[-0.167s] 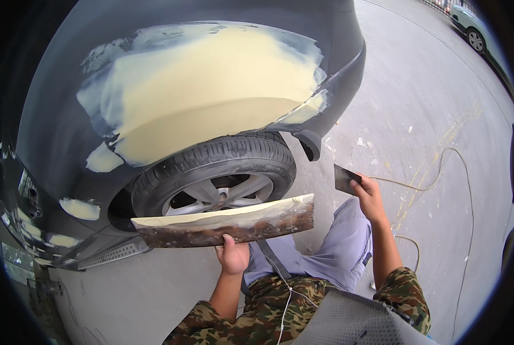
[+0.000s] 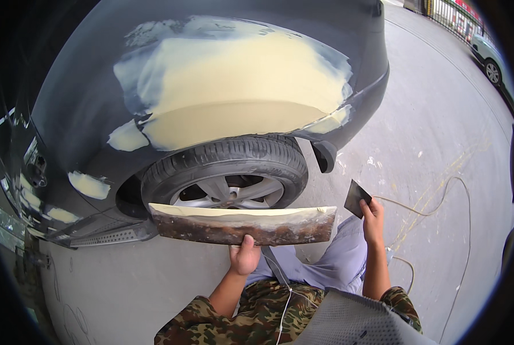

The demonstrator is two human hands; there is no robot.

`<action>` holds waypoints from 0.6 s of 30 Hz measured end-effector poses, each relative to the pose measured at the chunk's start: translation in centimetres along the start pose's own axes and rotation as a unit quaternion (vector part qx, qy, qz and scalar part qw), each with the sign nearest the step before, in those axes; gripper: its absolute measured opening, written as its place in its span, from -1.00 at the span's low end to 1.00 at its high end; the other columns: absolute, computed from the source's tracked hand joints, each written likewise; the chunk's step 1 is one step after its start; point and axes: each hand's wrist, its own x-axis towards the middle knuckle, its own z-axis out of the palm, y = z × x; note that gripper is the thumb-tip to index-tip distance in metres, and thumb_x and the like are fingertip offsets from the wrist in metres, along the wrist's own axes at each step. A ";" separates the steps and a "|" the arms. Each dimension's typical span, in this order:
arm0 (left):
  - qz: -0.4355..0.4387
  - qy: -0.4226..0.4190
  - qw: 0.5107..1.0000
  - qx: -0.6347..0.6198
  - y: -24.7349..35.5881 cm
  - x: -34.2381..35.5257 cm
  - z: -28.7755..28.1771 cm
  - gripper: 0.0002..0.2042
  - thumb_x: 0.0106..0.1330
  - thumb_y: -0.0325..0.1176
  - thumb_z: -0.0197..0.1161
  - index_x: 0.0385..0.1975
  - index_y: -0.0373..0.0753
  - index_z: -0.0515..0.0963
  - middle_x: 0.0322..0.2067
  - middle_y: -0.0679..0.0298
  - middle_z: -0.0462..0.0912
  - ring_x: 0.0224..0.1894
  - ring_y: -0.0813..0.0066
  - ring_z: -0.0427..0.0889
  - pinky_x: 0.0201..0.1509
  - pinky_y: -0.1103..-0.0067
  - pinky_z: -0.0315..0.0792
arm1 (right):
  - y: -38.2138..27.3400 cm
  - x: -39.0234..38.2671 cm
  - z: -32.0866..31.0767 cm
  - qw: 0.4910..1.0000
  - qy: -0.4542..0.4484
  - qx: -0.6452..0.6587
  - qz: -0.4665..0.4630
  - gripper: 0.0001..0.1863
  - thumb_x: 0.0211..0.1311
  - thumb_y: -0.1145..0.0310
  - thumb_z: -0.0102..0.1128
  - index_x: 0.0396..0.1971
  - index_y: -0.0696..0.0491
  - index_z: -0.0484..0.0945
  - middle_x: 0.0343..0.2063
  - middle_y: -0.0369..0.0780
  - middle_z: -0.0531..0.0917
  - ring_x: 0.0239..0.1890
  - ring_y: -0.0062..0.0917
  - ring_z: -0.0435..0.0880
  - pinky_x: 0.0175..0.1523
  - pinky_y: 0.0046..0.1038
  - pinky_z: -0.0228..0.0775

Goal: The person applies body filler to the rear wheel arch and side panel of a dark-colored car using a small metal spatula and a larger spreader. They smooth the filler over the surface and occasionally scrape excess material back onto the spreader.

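Note:
My left hand (image 2: 244,257) grips the near edge of a long, crusted mixing board (image 2: 242,225) that carries a strip of pale yellow body filler along its top. The board is held level in front of the car's wheel (image 2: 225,175). My right hand (image 2: 373,217) holds a small dark flat spreader (image 2: 357,198), raised just right of the board's end and apart from it. Above the wheel, the dark car's fender (image 2: 228,98) bears a large patch of cream filler with feathered grey edges.
Smaller filler spots (image 2: 88,185) dot the car's lower side at left. A thin cable (image 2: 441,207) loops over the concrete ground (image 2: 429,132) at right. Another car (image 2: 489,54) stands at the far upper right. My knees in camouflage trousers (image 2: 257,316) are at the bottom.

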 end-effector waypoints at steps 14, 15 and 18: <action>-0.145 -0.078 0.984 -0.067 -0.5 -1.4 1.5 -0.62 0.59 -0.39 0.21 0.33 -0.28 0.42 0.13 0.01 0.68 0.06 0.02 0.77 0.03 0.07 0.77 | -14.7 -0.9 -1.7 0.896 -0.402 0.120 -0.149 -0.72 0.34 0.61 0.26 -0.01 0.22 0.78 -0.07 -0.01 0.83 0.04 -0.21 0.81 0.18 -0.22 0.61; -0.146 -0.096 0.982 -0.076 -0.3 -1.3 1.5 -0.62 0.60 -0.37 0.20 0.33 -0.28 0.42 0.13 0.01 0.68 0.06 0.02 0.78 0.03 0.08 0.77 | -15.7 -0.5 -2.3 0.890 -0.430 0.041 -0.147 -0.73 0.35 0.61 0.25 0.00 0.21 0.78 -0.07 -0.04 0.83 0.03 -0.23 0.81 0.18 -0.25 0.61; -0.132 -0.063 0.986 -0.081 0.1 -0.9 1.3 -0.61 0.63 -0.31 0.18 0.35 -0.29 0.42 0.15 0.00 0.69 0.08 0.03 0.78 0.04 0.12 0.78 | -15.1 -0.4 -3.4 0.877 -0.430 -0.181 -0.114 -0.73 0.36 0.62 0.22 0.00 0.24 0.74 -0.12 -0.06 0.82 -0.03 -0.25 0.79 0.13 -0.31 0.59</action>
